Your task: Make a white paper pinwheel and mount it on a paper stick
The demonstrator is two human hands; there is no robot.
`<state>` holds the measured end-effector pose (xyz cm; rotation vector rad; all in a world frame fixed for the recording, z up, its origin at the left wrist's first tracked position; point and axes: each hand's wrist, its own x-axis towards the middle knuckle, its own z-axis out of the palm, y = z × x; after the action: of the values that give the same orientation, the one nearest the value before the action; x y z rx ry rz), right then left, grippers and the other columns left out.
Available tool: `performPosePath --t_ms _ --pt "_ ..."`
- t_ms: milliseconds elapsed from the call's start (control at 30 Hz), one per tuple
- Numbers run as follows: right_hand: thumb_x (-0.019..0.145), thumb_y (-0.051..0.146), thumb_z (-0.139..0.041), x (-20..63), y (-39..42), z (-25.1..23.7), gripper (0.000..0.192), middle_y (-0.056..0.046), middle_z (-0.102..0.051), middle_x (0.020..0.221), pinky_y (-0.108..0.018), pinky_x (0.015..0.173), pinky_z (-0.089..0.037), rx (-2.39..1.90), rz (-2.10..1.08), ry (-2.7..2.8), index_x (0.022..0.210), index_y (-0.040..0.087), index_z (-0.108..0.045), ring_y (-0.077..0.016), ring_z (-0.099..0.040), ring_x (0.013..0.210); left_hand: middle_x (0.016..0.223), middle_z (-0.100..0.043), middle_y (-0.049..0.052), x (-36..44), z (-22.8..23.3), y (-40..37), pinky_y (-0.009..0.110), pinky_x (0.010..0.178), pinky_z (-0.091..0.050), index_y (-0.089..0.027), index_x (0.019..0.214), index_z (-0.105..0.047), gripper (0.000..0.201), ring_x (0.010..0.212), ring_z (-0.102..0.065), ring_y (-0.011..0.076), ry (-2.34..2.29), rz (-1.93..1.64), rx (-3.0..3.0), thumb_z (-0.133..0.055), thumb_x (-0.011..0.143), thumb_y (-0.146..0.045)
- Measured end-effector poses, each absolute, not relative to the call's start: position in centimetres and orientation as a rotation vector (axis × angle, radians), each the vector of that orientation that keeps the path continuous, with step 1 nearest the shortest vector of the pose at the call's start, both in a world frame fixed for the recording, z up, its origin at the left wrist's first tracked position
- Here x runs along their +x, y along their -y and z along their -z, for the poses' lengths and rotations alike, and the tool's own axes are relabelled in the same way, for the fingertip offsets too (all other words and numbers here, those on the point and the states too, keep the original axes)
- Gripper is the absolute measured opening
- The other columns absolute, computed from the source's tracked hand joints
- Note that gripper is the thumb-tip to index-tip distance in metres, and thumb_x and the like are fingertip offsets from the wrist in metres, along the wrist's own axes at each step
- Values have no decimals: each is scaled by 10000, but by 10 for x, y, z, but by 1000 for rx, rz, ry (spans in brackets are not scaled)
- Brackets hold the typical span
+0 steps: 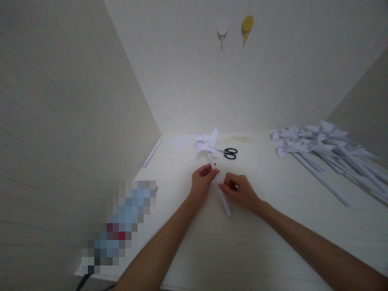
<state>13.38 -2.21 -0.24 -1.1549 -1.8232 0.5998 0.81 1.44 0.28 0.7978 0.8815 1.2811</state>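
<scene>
A white paper pinwheel [207,143] with a rolled paper stick slants over the white table, its curved blades at the far end. My left hand [203,180] is closed around the upper part of the stick, thumb on top. Lower down, my right hand [239,189] is closed in a pinch, its fingertips at the side of the stick; what lies between them is partly hidden. Black-handled scissors [230,153] lie just right of the blades, which cover part of their metal end. Pale paper [182,142] rests left of the blades.
Several finished-looking paper pinwheels [327,139] are piled on the right of the table [260,250]. A folded paper strip [152,152] lies along the left wall. A pixelated object [124,222] with a dark cord sits front left. Two hooks [247,24] hang on the back wall.
</scene>
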Motion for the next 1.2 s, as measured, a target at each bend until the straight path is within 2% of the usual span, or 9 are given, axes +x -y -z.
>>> performPosePath --t_ms 133,333,533,733,867,1000,1200 --pt "709 239 -495 132 21 4 316 62 -333 435 -205 439 -245 -1108 -538 2069 475 190 -288 -60 -295 418 628 -636 3 7 -2 -16 240 641 -415 -144 750 -655 298 592 -545 88 -878 -1308 795 -737 474 -218" --pt "697 213 -474 132 20 4 296 57 -334 432 -206 430 -248 -1190 -488 1901 481 199 -272 -65 -297 415 659 -650 20 8 0 -13 251 653 -426 -135 702 -666 238 622 -560 113 -900 -1157 1042 -733 488 -215" --pt "702 268 -525 131 20 4 323 60 -356 416 -205 428 -255 -1270 -351 1829 475 197 -306 -62 -298 396 646 -641 10 8 3 -16 253 646 -429 -139 676 -659 208 595 -553 108 -916 -1195 1062 -729 498 -220" --pt "735 300 -534 132 18 7 118 38 -504 530 -199 449 -320 -1354 -313 1734 715 196 -483 -83 -405 432 667 -647 15 11 3 -19 253 671 -431 -135 687 -655 210 632 -563 116 -893 -1216 1067 -725 502 -205" --pt "773 273 -495 138 17 9 109 -9 -570 626 -224 516 -376 -1348 -221 1790 818 183 -535 -113 -474 508 692 -656 28 10 -1 -16 265 707 -439 -128 690 -652 185 664 -578 124 -881 -1170 1135 -709 536 -211" --pt "790 268 -466 166 25 0 132 -55 -601 721 -255 574 -399 -1435 -121 1897 809 173 -556 -147 -514 601 697 -663 34 8 -2 -15 278 726 -451 -134 701 -647 212 673 -590 130 -906 -1146 1138 -723 515 -201" --pt "792 354 -454 262 62 -16 218 -43 -565 647 -259 521 -365 -1703 99 1829 799 172 -574 -141 -471 519 684 -664 33 8 1 -16 278 715 -458 -136 696 -646 216 658 -595 126 -886 -1107 1139 -725 504 -196"
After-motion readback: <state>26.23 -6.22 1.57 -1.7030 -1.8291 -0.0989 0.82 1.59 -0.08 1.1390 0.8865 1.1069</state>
